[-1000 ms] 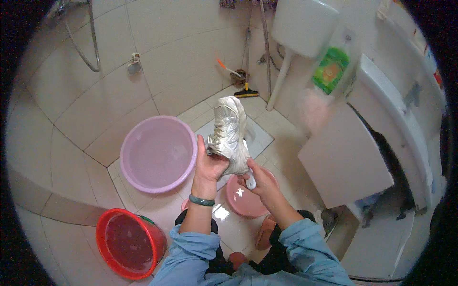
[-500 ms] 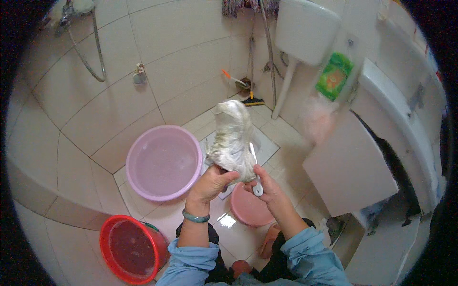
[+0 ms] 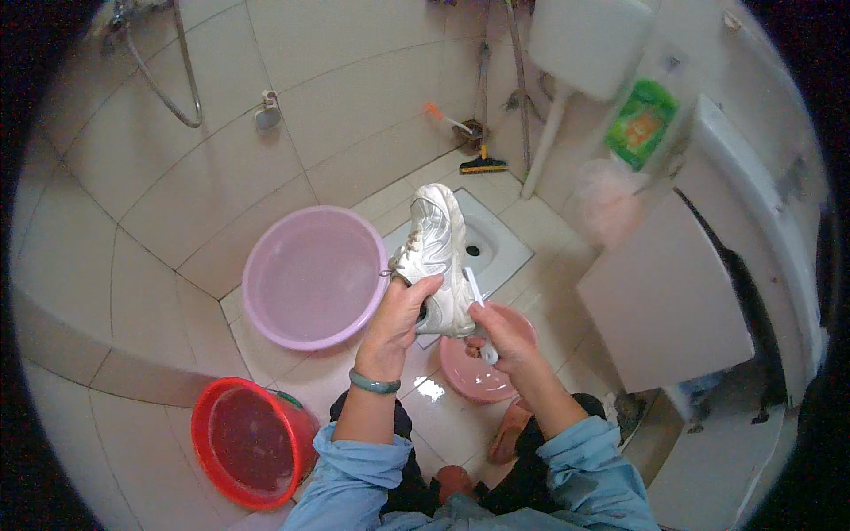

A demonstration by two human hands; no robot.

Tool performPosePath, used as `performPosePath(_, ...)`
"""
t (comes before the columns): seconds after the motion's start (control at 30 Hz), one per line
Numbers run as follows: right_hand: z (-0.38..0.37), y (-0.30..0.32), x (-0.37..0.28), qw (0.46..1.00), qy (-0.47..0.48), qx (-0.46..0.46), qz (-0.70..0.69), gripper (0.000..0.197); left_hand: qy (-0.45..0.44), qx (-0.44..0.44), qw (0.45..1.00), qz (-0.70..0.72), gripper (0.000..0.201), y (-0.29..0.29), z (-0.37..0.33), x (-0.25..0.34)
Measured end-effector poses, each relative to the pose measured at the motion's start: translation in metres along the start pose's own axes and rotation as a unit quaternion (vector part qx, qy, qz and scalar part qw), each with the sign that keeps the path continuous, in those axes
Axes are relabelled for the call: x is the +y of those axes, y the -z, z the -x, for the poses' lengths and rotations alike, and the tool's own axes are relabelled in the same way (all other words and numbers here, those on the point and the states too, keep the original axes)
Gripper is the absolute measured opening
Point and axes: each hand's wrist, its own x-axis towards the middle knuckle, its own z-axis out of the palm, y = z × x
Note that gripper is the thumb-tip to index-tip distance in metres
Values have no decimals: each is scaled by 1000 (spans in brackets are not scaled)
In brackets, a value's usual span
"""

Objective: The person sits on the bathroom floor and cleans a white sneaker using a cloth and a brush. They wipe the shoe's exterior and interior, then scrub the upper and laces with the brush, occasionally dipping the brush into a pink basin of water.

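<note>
A white lace-up sneaker (image 3: 432, 239) is held up in front of me, toe pointing away and its side turned upward. My left hand (image 3: 396, 323) grips it near the ankle opening, thumb on the upper, a green bangle on that wrist. In my right hand (image 3: 502, 341) is a white-handled brush (image 3: 475, 288), pressed along the right edge of the shoe by the sole. The brush's bristles are hidden behind the shoe. Below the right hand sits a pink basin (image 3: 460, 367), partly covered by hand and shoe.
A large lilac basin of water (image 3: 257, 311) stands on the left. Nearer is a red bucket (image 3: 200, 434) with dark liquid. A squat toilet (image 3: 509, 243) lies beyond the shoe. A floor squeegee (image 3: 483, 166) leans in the corner. White panels (image 3: 664, 292) stand at the right.
The sneaker, blurred before, is now steady and turned so its side and laces show. The brush remains at its right edge. The whole view has shifted slightly.
</note>
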Motion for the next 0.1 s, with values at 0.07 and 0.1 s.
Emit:
performPosePath(0.07,-6,10,-5,993,41,50,101,42,-8,2,1000,-1,50,-1,-1,0)
performPosePath(0.1,-11,19,-8,984,62,76,151,52,20,-6,1000,-4,54,5,-2,1)
